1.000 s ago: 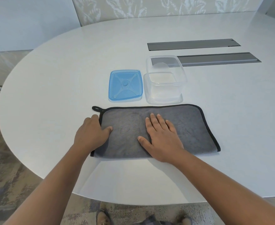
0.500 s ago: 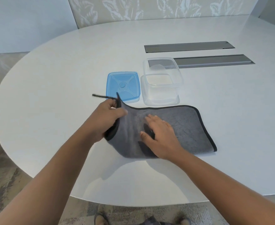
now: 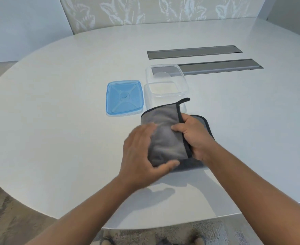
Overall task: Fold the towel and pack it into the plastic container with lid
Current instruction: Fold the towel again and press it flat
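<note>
The grey towel with black trim lies folded over itself on the white table, its hanging loop sticking up at the far corner. My left hand grips the towel's left folded edge, thumb underneath. Over at the black-trimmed edge on the right, my right hand pinches the upper layer. The clear plastic container stands empty and uncovered just beyond the towel. Its blue lid lies flat to the container's left.
Two long grey recessed panels are set in the white oval table behind the container. The table's near edge curves just in front of me, with patterned floor and my feet below.
The towel's left half was lifted by my left hand and carried over onto the right half. My right hand shifted from pressing the middle to holding the trimmed edge.
</note>
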A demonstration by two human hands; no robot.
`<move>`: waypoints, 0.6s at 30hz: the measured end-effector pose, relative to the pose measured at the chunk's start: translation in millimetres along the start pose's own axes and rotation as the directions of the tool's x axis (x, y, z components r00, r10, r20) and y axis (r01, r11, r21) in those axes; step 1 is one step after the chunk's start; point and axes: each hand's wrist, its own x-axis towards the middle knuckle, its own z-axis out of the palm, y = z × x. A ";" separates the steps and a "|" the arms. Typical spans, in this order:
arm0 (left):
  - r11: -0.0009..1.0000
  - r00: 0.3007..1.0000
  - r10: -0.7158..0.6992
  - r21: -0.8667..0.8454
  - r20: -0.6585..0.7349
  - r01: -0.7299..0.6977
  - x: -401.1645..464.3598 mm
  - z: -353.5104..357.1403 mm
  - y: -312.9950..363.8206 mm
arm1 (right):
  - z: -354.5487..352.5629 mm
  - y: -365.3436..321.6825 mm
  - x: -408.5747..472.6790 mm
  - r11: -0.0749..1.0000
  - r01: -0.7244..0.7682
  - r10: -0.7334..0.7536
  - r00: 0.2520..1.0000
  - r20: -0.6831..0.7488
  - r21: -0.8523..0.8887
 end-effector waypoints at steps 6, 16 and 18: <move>0.985 0.990 -0.064 0.167 0.126 0.042 -17.5 18.1 -17.2 | -13.2 -19.3 4.0 1.000 -0.015 0.015 0.998 -0.064 0.000; 0.980 0.940 0.045 0.168 0.339 -0.108 -12.7 23.4 -19.9 | -42.6 -1.1 -1.6 0.998 -0.054 0.044 0.973 -0.226 -0.035; 0.974 0.921 0.081 0.165 0.381 -0.154 -9.8 25.4 -21.0 | -47.2 1.2 -4.5 0.997 -0.046 0.031 0.964 -0.263 -0.054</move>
